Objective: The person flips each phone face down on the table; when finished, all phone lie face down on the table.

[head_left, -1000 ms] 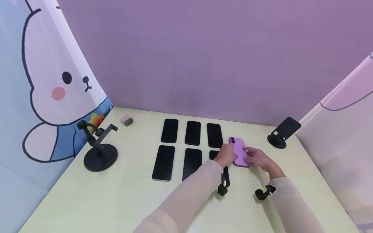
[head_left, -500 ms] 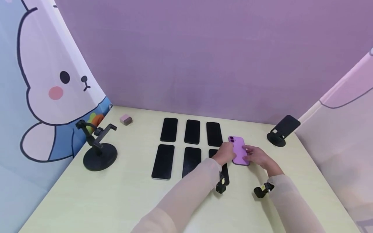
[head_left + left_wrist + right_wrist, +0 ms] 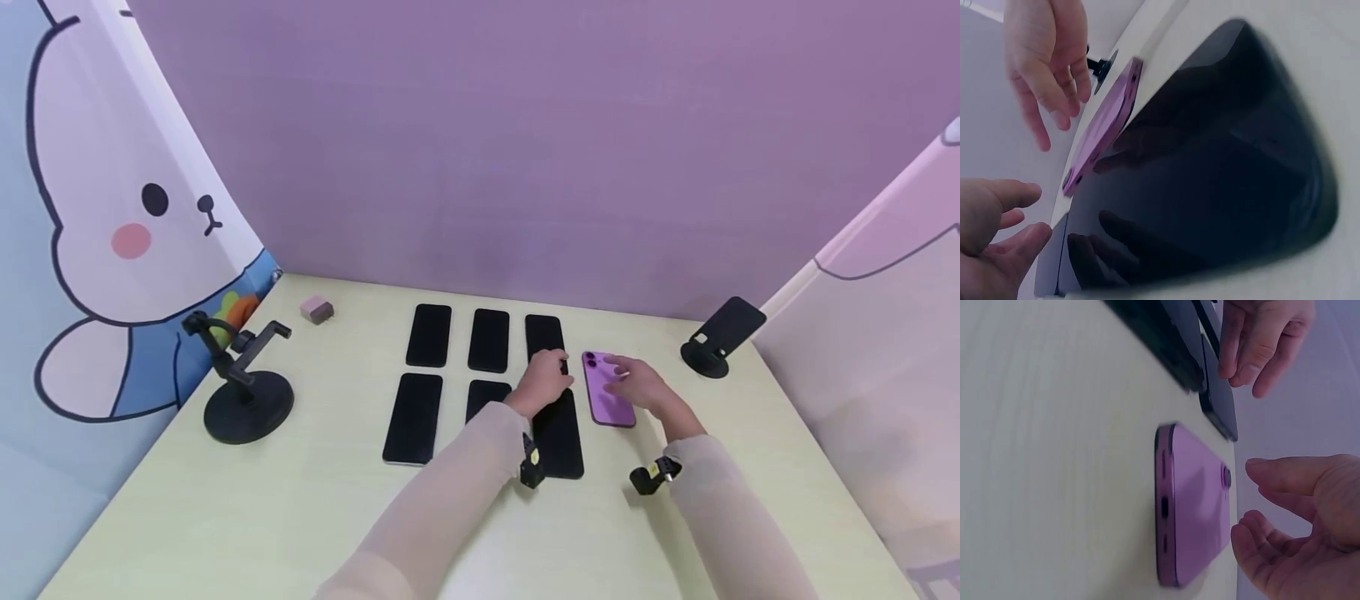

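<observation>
A purple phone [image 3: 611, 403] lies on the table with its back and camera lenses facing up. My right hand [image 3: 641, 387] hovers over its right side, fingers loosely bent and apart from it in the right wrist view. To the left, my left hand [image 3: 542, 383] is held above the right-hand black phones, thumb and fingers spread with nothing between them. The front right black phone [image 3: 558, 437] lies screen up, close beside the purple one. Behind it the back right black phone [image 3: 543, 333] is partly hidden by my left hand.
More black phones, such as the front left one [image 3: 413, 418], lie in two rows to the left. A black stand [image 3: 249, 408] is at far left, a small pink and brown block [image 3: 317, 309] behind it. A dark phone-shaped holder [image 3: 731, 327] stands back right.
Both hands have let go of the purple phone, which stays on the table. My left hand has moved left over the black phones; my right hand has lifted slightly and shifted left.
</observation>
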Tool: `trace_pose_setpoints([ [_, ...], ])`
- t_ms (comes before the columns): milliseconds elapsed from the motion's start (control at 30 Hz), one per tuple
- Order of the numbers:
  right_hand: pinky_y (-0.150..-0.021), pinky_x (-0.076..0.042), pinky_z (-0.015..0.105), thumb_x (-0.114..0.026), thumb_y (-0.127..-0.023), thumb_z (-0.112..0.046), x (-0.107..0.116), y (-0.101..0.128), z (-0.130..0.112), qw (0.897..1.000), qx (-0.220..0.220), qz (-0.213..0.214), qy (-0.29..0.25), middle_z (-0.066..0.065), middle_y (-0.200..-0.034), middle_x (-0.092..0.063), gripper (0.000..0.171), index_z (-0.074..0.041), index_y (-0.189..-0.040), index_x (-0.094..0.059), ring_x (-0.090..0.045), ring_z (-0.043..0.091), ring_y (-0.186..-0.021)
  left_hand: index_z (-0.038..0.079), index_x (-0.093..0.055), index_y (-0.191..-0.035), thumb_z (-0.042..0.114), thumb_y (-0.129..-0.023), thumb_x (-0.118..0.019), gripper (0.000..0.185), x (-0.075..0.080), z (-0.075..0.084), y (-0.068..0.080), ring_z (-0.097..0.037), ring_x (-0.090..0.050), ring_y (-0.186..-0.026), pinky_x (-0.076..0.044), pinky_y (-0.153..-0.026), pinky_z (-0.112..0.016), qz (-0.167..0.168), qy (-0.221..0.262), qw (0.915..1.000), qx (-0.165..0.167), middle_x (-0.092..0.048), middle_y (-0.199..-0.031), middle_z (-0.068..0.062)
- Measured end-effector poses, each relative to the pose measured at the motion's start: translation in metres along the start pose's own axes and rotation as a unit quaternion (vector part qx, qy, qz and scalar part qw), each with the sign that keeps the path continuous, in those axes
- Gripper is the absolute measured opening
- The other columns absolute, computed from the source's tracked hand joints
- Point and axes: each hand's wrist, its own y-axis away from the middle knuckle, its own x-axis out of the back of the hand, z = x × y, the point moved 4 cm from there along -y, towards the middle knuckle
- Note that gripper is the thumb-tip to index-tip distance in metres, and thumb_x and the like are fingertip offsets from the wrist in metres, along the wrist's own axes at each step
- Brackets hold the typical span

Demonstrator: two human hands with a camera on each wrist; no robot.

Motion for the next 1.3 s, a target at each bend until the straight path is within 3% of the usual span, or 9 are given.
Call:
trace_pose_setpoints([
  [233,-0.095,-0.042,0.055,-0.060,-0.092,-0.005,-0.009,-0.010,-0.016,1.000,0.015,0.008,-0.019,0.035,-0.133,-0.046,0.056,0.005,-0.143,-0.041,-0.048,0.047,-0.118,0.002,-0.061,-0.128,0.012,-0.092,-0.068,0.038,0.021,-0.019,-0.001,-0.020,-0.059,-0.093,-0.048,-0.081,-0.026,0.022,0.028,0.9991,0.022,-0.061,-0.109,-0.012],
  [467,-0.095,-0.044,0.051,-0.063,-0.091,-0.006,-0.021,-0.024,-0.038,0.999,0.034,0.032,-0.010,0.032,-0.125,-0.053,0.052,0.008,-0.139,-0.045,-0.052,0.042,-0.114,0.001,-0.056,-0.134,0.009,-0.094,-0.064,0.041,0.036,-0.038,-0.004,-0.025,-0.061,-0.096,-0.050,-0.081,-0.031,0.032,0.058,0.9967,0.047,-0.062,-0.114,-0.017],
  [700,-0.095,-0.045,0.049,-0.063,-0.093,-0.014,-0.032,-0.040,-0.044,0.999,0.009,0.032,0.005,0.032,-0.133,-0.049,0.056,0.003,-0.143,-0.043,-0.051,0.042,-0.119,0.005,-0.056,-0.135,0.015,-0.094,-0.066,0.044,0.036,-0.051,-0.008,-0.016,-0.060,-0.069,-0.050,-0.076,-0.029,0.017,0.057,0.9955,0.074,-0.064,-0.117,-0.011],
  [867,-0.093,-0.046,0.050,-0.063,-0.093,-0.013,-0.039,-0.048,-0.045,1.000,0.003,0.020,-0.001,0.034,-0.131,-0.050,0.058,0.004,-0.144,-0.040,-0.052,0.042,-0.117,0.005,-0.056,-0.136,0.014,-0.094,-0.067,0.044,0.031,-0.054,-0.010,-0.014,-0.053,-0.057,-0.048,-0.069,-0.027,0.005,0.069,0.9949,0.074,-0.068,-0.097,-0.013],
  [967,-0.091,-0.047,0.049,-0.065,-0.092,-0.012,-0.043,-0.052,-0.046,1.000,0.000,0.017,-0.001,0.032,-0.126,-0.054,0.058,0.004,-0.143,-0.042,-0.055,0.040,-0.114,0.004,-0.056,-0.135,0.012,-0.093,-0.067,0.044,0.028,-0.056,-0.011,-0.016,-0.059,-0.069,-0.050,-0.070,-0.028,0.003,0.089,0.9932,0.075,-0.066,-0.104,-0.014],
  [1033,-0.090,-0.048,0.047,-0.065,-0.092,-0.011,-0.044,-0.054,-0.047,1.000,-0.003,0.018,-0.003,0.031,-0.124,-0.056,0.057,0.004,-0.143,-0.042,-0.057,0.039,-0.111,0.004,-0.057,-0.135,0.011,-0.093,-0.068,0.044,0.026,-0.057,-0.012,-0.019,-0.063,-0.085,-0.051,-0.076,-0.029,0.004,0.101,0.9921,0.075,-0.063,-0.118,-0.013],
  [1133,-0.090,-0.048,0.047,-0.065,-0.092,-0.009,-0.046,-0.056,-0.047,1.000,-0.007,0.024,-0.009,0.030,-0.124,-0.056,0.056,0.004,-0.142,-0.044,-0.057,0.038,-0.111,0.003,-0.058,-0.133,0.010,-0.092,-0.069,0.043,0.024,-0.057,-0.014,-0.023,-0.062,-0.106,-0.051,-0.084,-0.031,0.006,0.098,0.9926,0.071,-0.061,-0.125,-0.015],
  [1300,-0.095,-0.045,0.047,-0.065,-0.091,-0.004,-0.048,-0.056,-0.045,0.999,-0.019,0.026,-0.027,0.033,-0.129,-0.051,0.054,0.005,-0.140,-0.045,-0.052,0.040,-0.116,0.003,-0.061,-0.130,0.009,-0.091,-0.070,0.041,0.022,-0.056,-0.016,-0.024,-0.061,-0.109,-0.051,-0.085,-0.030,0.002,0.066,0.9958,0.063,-0.065,-0.118,-0.014],
])
